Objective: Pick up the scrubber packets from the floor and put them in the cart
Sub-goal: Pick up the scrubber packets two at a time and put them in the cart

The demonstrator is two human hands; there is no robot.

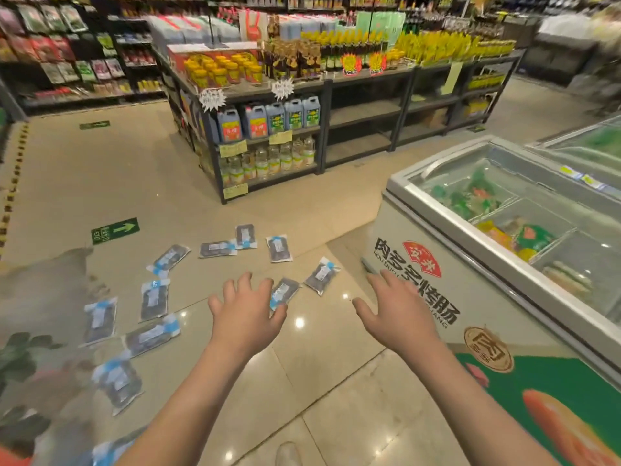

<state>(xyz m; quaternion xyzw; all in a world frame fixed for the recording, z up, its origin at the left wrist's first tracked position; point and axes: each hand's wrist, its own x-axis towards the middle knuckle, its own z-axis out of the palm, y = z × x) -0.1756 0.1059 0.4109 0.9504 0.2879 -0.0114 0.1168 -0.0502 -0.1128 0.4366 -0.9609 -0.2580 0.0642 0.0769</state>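
— So where are the scrubber packets [154, 299]?

— Lying all over the tiled floor [100, 183], some close together, some apart. One packet [284, 292] peeks out just past the left hand [247, 312].

— Is a hand holding one?

— No. The left hand has its fingers spread and holds nothing. The right hand [396, 311] is spread wide too, out in front of the freezer [420, 250].

— And the cart?

— I cannot see it. Behind the packets stands a shelf [268, 129] full of bottles.
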